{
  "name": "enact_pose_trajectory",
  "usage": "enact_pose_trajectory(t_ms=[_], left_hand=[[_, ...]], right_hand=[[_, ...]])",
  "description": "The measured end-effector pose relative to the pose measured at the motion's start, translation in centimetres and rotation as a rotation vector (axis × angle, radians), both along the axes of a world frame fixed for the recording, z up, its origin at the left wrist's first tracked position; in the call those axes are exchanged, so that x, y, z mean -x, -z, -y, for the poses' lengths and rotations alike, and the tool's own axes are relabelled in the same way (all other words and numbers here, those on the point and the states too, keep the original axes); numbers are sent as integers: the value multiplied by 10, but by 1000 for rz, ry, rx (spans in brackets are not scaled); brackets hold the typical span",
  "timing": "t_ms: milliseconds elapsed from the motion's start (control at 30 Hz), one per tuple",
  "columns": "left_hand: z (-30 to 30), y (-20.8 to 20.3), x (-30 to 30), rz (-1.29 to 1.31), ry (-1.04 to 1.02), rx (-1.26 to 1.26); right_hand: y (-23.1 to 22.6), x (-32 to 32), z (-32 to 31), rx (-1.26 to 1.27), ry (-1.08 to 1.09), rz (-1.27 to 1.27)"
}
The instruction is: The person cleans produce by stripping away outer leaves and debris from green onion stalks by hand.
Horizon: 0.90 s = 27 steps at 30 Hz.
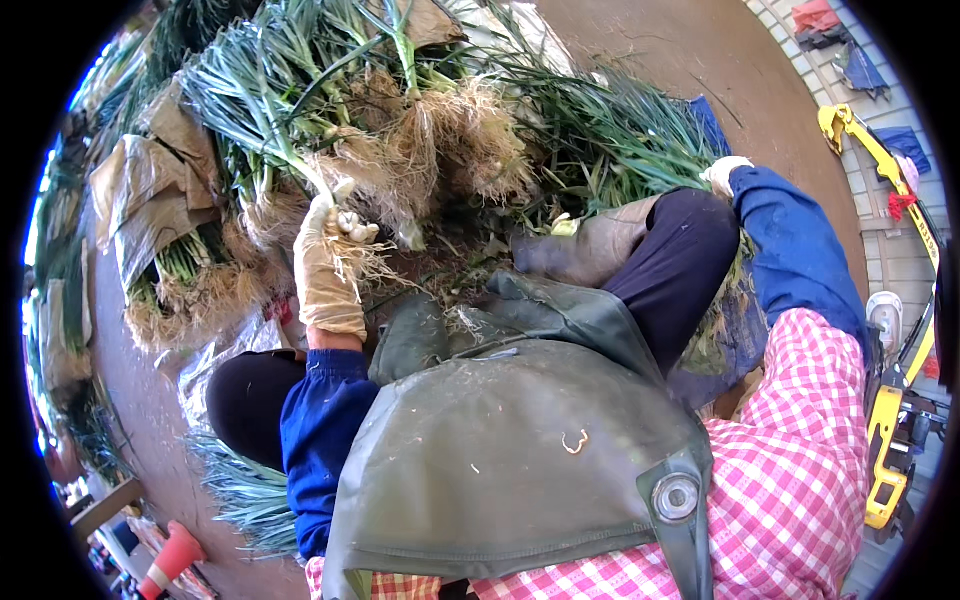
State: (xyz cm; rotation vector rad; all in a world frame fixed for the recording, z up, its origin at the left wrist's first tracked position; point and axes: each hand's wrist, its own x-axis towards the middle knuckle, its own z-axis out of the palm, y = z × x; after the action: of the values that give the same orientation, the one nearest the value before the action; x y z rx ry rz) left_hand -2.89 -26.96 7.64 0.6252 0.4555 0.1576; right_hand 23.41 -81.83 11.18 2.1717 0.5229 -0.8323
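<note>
My left hand (pixel 331 272), in a dirty pale glove, is closed around the lower stems of green onions (pixel 320 185). Their white bases and stringy roots stick out beside the fingers, and the long leaves point up and to the left. Just beyond it lies a big heap of green onions (pixel 440 140) with tangled tan roots facing me. My right hand (pixel 725 174), also gloved, reaches past my bent knee to the edge of the loose green leaves (pixel 640 130). Its fingers are mostly hidden, so any hold there cannot be made out.
A green apron (pixel 520 440) covers my lap, and a muddy boot (pixel 585 245) stretches across the middle. Bundles in brown paper (pixel 150 185) lie at left. An orange cone (pixel 172 558) stands lower left; yellow equipment (pixel 885 455) and a white shoe (pixel 885 318) are at right.
</note>
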Motion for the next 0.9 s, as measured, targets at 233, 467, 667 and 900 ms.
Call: enact_pose_trajectory(t_ms=[233, 467, 667, 900], left_hand=[[-4, 3, 8, 16, 21, -36], [12, -37, 30, -32, -98, 2], [9, 8, 20, -120, -55, -43], [21, 12, 14, -113, -127, 37]], right_hand=[[-9, 2, -231, -736, -159, -356], [151, 98, -381, -877, -97, -820], [252, 115, -366, -954, -120, -301], [226, 195, -341, -615, -238, -525]])
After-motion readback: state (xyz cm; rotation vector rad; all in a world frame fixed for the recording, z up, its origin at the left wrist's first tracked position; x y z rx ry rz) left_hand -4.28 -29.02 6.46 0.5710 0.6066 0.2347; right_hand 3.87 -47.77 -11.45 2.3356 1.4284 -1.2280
